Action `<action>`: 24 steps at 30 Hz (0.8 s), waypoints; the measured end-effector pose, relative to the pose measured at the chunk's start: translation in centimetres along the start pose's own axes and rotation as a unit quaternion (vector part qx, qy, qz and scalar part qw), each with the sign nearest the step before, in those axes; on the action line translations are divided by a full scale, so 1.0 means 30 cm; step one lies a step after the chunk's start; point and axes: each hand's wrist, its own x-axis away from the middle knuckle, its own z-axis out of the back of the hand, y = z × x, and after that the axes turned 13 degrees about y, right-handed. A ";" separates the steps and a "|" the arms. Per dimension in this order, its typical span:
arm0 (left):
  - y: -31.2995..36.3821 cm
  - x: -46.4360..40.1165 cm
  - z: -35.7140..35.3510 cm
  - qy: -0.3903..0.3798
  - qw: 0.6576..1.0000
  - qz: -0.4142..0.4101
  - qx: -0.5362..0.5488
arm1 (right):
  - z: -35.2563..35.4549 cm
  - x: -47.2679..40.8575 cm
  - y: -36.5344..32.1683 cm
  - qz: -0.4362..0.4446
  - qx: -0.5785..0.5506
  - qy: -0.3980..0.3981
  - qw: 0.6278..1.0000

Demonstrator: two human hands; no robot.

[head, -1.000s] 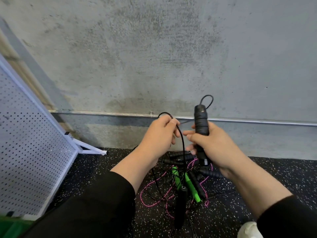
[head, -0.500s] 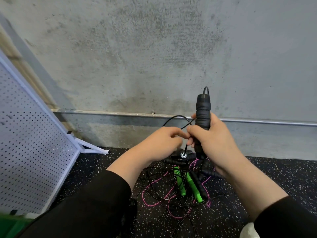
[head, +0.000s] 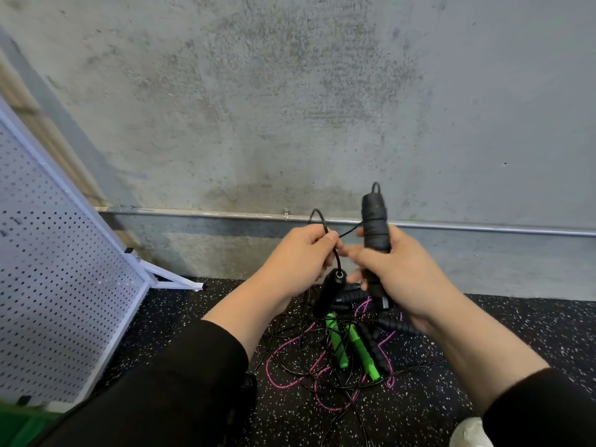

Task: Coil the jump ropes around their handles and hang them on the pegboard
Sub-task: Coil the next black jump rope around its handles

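While black sleeves (head: 167, 391) fill the near edge, the right hand (head: 392, 274) grips an upright black cord-wrapped jump-rope handle (head: 374, 225); the left hand (head: 298, 258) pinches the thin black cord (head: 335, 253), from which a second black handle (head: 327, 291) hangs. Beyond, green handles (head: 350, 345) and pink rope (head: 283, 366) lie tangled on the speckled black floor (head: 483, 333). The white perforated pegboard (head: 54, 285) leans far left against a grey concrete wall (head: 290, 108).
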 end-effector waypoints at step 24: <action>-0.024 0.008 -0.003 -0.048 0.991 0.065 0.106 | 0.066 -0.018 -0.055 0.020 0.003 0.035 0.999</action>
